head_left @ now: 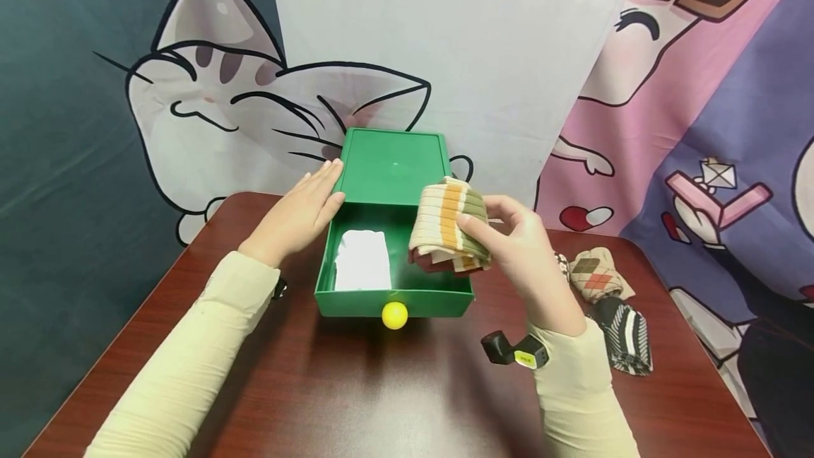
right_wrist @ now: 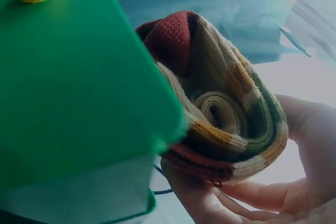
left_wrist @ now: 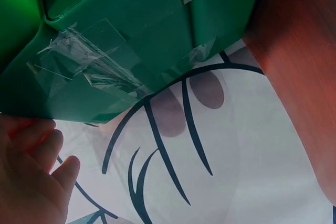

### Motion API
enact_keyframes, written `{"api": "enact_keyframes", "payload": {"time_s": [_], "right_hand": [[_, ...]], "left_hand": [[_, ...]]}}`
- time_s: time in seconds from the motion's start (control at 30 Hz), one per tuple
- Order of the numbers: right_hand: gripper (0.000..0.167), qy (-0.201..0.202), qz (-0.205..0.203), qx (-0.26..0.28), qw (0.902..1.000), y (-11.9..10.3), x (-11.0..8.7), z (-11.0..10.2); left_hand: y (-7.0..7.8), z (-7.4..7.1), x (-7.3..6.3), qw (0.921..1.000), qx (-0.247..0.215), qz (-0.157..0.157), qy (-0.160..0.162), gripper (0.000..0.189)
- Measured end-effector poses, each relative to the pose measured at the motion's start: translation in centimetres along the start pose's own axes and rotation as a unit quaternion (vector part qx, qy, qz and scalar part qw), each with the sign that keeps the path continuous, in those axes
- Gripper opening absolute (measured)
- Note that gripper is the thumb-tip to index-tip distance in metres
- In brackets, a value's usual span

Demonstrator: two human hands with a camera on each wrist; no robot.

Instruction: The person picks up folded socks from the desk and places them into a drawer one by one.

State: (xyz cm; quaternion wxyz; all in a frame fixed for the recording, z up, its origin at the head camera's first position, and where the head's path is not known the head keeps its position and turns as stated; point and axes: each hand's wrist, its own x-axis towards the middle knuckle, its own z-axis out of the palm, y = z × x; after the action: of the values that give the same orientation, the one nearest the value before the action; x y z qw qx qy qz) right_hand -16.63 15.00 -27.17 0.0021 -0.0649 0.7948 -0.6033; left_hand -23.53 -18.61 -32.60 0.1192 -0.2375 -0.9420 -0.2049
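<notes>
My right hand [head_left: 518, 246] grips a rolled pair of striped socks [head_left: 448, 225], cream, orange, green and dark red, over the right half of an open green drawer [head_left: 394, 301]. The right wrist view shows the socks [right_wrist: 231, 124] rolled in a coil, thumb and fingers around them, beside the drawer's corner. A folded white cloth item [head_left: 362, 260] lies in the drawer's left half. Straight fingers of my left hand [head_left: 295, 218] rest along the left side of the green box [head_left: 396, 165]; in the left wrist view its fingertips are right at the box's lower edge.
A yellow ball knob [head_left: 394, 315] sticks out from the drawer front. On the table's right side lie an argyle sock bundle [head_left: 598, 274] and a dark striped sock bundle [head_left: 626, 336]. Behind the reddish-brown table [head_left: 375, 401] hangs a cartoon-printed cloth [head_left: 483, 55]. Clear tape [left_wrist: 94, 59] covers part of the box.
</notes>
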Motion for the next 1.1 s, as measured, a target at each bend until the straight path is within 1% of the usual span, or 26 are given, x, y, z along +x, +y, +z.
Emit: {"api": "enact_keyframes", "payload": {"time_s": [0.1, 0.2, 0.4, 0.53, 0.67, 0.77, 0.87, 0.93, 1.0, 1.1], "right_hand": [[0.043, -0.004, -0.003, -0.038, 0.9993, 0.0, 0.3, 0.7], [0.045, -0.007, -0.017, -0.086, 0.9961, -0.3, 0.5, 1.3], [0.045, -0.024, -0.052, -0.165, 0.9846, -0.7, 0.7, 2.4], [0.042, -0.039, -0.078, -0.226, 0.9701, -1.1, 0.6, 3.2], [0.034, -0.047, -0.104, -0.302, 0.9464, -1.5, 0.5, 3.8], [0.032, -0.054, -0.108, -0.348, 0.9297, -1.8, 0.5, 4.3], [0.035, -0.058, -0.101, -0.371, 0.9212, -1.9, 0.3, 4.8], [0.035, -0.054, -0.101, -0.38, 0.9177, -1.9, 0.2, 5.1], [0.032, -0.043, -0.112, -0.395, 0.9111, -1.8, 0.0, 5.3], [0.026, -0.022, -0.142, -0.411, 0.9004, -1.8, -0.2, 5.2]], "left_hand": [[0.0, 0.0, 0.0, 1.0, 0.002, -0.001, -0.001, 0.062], [0.0, 0.0, 0.0, 1.0, 0.003, 0.0, 0.0, 0.062], [0.0, 0.1, 0.0, 1.0, 0.001, 0.0, 0.002, 0.062], [0.0, 0.1, 0.1, 1.0, -0.001, 0.0, 0.003, 0.062], [0.0, 0.1, 0.1, 1.0, -0.003, -0.002, 0.002, 0.062], [0.0, 0.1, 0.0, 1.0, -0.004, -0.001, 0.003, 0.062], [0.0, 0.1, 0.0, 1.0, -0.005, -0.001, 0.004, 0.062], [0.0, 0.2, 0.0, 1.0, -0.005, 0.0, 0.005, 0.062], [0.0, 0.2, 0.1, 1.0, -0.004, 0.0, 0.005, 0.062], [-0.1, 0.2, 0.1, 1.0, -0.005, 0.0, 0.004, 0.062]]}}
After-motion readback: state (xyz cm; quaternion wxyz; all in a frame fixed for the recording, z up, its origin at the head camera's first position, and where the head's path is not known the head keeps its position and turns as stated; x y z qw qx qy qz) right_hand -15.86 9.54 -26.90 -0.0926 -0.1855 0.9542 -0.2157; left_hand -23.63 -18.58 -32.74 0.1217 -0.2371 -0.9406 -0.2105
